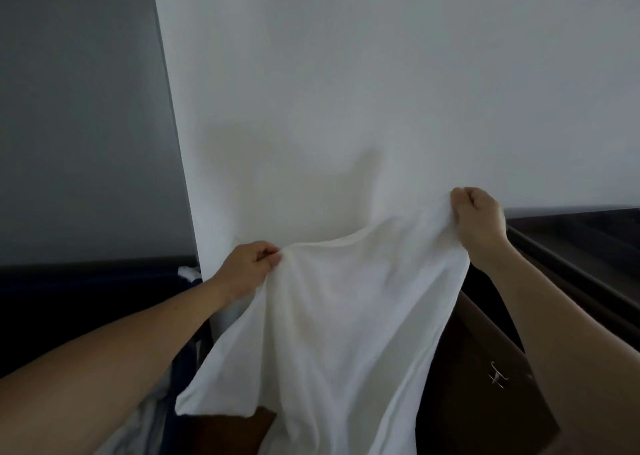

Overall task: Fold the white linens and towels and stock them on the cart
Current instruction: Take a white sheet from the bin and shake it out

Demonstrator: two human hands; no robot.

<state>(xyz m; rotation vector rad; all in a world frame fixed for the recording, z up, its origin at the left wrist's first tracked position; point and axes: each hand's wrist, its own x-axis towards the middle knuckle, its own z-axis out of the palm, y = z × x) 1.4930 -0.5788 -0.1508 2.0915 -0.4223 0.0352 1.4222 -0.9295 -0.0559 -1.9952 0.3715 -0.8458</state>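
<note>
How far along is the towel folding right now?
Done: nothing folded or stocked shows in this view. In hand: the left hand and the right hand pinch the top edge of one white towel, held up unfolded and hanging. Left: folding this towel, plus more loose white cloth at lower left. I cannot make out a cart, so stocking looks not yet done.
</note>
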